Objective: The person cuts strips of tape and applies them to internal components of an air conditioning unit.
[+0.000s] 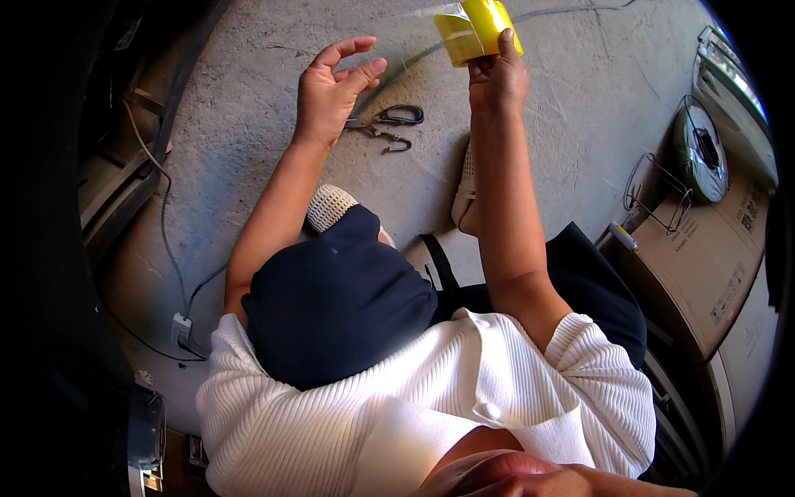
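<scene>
A roll of clear yellow packing tape (472,29) is held up in my right hand (497,79), with the thumb on its right side. A loose see-through flap of tape reaches out from the roll's top left. My left hand (330,95) is raised to the left of the roll, apart from it, with curved fingers apart and nothing seen between them. Below and right of that hand, black-handled scissors (401,113) lie on the concrete floor beside a small metal hook (396,141).
At the right are a flattened cardboard box (687,273), a wrapped coil (700,149), loops of wire and a small cylinder (623,237). A power strip (180,330) with cords lies at the lower left, near dark metal framework (124,199). A cable crosses the floor at the top.
</scene>
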### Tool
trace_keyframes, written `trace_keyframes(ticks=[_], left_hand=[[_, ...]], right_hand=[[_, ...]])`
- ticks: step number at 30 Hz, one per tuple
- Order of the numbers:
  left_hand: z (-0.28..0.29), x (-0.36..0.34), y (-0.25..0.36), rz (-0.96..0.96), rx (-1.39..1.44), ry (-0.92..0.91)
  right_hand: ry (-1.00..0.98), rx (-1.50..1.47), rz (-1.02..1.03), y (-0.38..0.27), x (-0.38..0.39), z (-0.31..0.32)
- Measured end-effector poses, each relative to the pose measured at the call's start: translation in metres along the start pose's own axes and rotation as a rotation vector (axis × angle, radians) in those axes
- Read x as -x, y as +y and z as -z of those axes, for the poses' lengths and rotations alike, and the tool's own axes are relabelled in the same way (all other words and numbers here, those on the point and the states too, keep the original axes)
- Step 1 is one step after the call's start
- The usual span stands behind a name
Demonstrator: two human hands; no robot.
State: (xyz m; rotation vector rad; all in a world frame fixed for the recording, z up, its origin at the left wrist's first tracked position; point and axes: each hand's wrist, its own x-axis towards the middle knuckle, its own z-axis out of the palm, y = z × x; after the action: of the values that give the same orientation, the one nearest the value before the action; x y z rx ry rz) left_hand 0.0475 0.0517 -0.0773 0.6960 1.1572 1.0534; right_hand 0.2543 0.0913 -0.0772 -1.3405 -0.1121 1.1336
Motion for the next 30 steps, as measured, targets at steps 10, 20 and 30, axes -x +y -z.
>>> trace_keyframes(ticks=[10,20,30], left_hand=[[0.002,0.014,0.014,-0.074,-0.051,-0.058],[0.006,0.038,0.027,-0.003,-0.153,0.089],[0.031,0.063,0.031,0.044,-0.156,0.227]], right_hand=[[0.016,0.04,-0.05,0.006,0.0,0.003],[-0.035,0.02,-0.117,0.008,0.003,-0.013],[0.088,-0.205,-0.317,-0.008,-0.035,-0.012]])
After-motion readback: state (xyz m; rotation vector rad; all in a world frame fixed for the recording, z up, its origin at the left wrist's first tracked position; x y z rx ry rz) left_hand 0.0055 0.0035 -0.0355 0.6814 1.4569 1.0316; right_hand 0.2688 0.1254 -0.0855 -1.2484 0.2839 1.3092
